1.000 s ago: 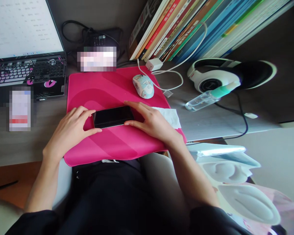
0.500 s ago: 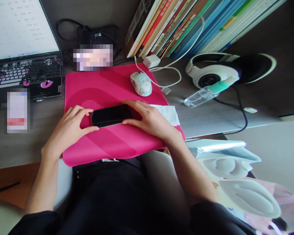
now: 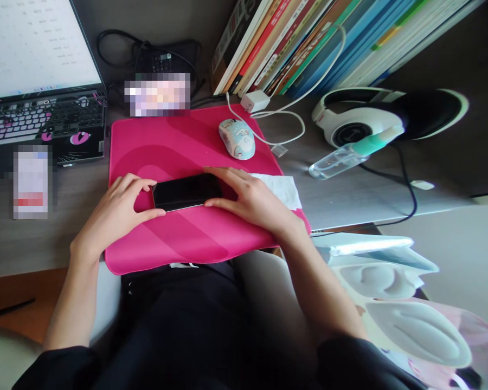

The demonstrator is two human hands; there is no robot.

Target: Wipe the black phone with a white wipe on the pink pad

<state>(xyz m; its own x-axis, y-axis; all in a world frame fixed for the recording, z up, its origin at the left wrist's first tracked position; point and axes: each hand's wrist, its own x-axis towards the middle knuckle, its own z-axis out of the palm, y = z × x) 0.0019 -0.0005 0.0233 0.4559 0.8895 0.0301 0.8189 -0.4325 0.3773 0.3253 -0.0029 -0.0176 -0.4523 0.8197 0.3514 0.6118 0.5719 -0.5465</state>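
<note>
A black-screened smartphone (image 3: pixel 183 192) lies flat on a pink desk mat (image 3: pixel 146 146), its long side running left to right. My left hand (image 3: pixel 117 208) grips the left end, thumb at the near corner and fingers at the far one. At the other end, my right hand (image 3: pixel 250 197) spans the phone between thumb and fingers and covers its right part. A white wipe or tissue (image 3: pixel 282 189) sits on the mat beyond my right wrist, partly hidden by that hand. Up the mat rests a patterned computer mouse (image 3: pixel 236 140).
On the left stand a laptop (image 3: pixel 44 124) and a blurred-out phone-shaped item (image 3: pixel 30 181). Books (image 3: pixel 284 49) line the back, with a white charger (image 3: pixel 255 101) and cable before them. Headphones (image 3: pixel 350 122) and a clear spray bottle (image 3: pixel 337 162) lie at right.
The whole view has shifted very slightly. Both hands and the smartphone keep their places on the mat.
</note>
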